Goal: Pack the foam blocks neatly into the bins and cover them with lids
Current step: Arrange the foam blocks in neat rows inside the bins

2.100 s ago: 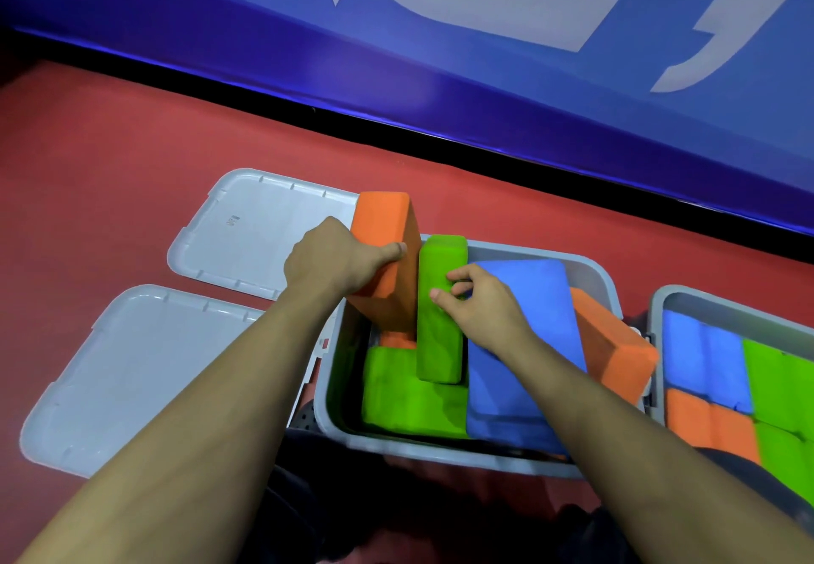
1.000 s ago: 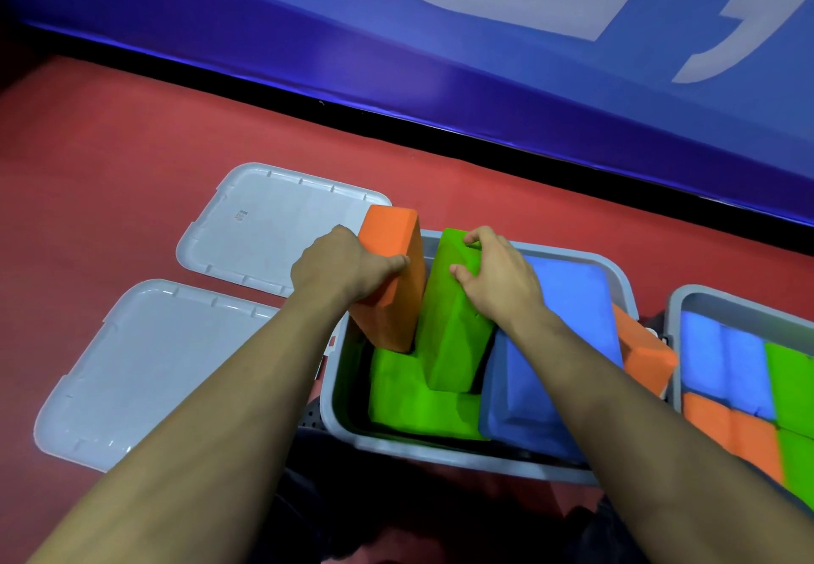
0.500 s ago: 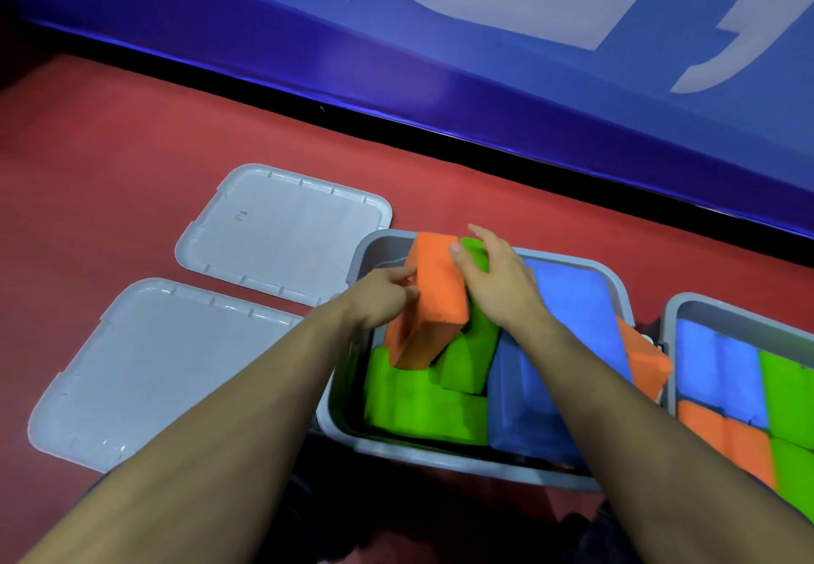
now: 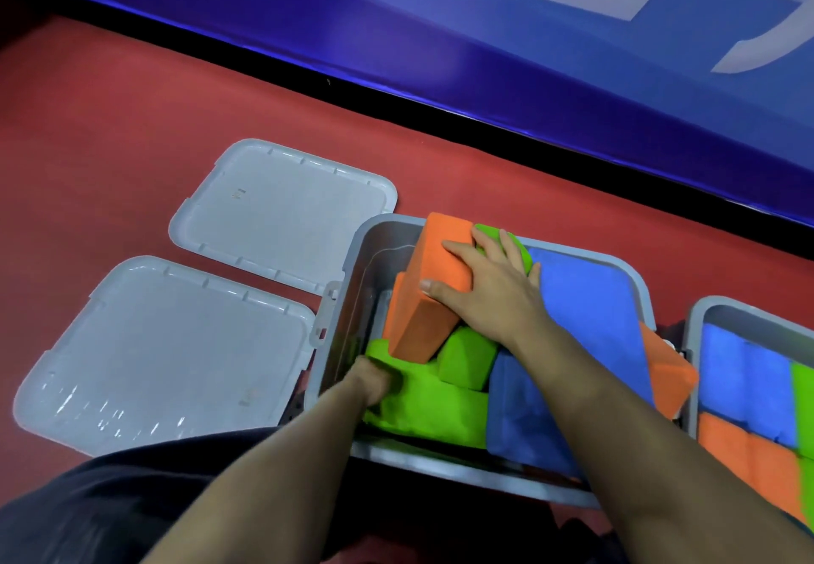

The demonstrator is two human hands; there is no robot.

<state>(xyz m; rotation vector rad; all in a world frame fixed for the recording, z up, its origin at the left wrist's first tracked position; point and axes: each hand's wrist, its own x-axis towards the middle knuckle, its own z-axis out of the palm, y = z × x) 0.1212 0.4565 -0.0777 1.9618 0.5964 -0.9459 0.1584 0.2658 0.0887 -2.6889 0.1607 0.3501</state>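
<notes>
Head view looks down at a gray bin on a red floor. Foam blocks fill the bin in a jumble. An orange block sits tilted near the far left part of the bin, leaning up over a green block. The right hand lies flat on top of the orange block with its fingers spread wide; the thumb presses the block's near edge, and the other fingers reach over onto a bit of green foam behind it. The hand is open, pushing down, not curled around anything.

The left hand is low in the near left corner of the bin, just by the wall. It pushes into a flat green block, right below the orange one. Its fingers are hidden in the foam, so I cannot tell if they are open or closed.

A big blue block lies to the right of the right hand, and the right arm crosses over it. Another orange block sticks up at the bin's right edge.

A second bin stands just to the right, packed flat with blue, orange and green blocks. Two gray lids lie on the floor to the left, a far lid and a near lid, both off the bins.
</notes>
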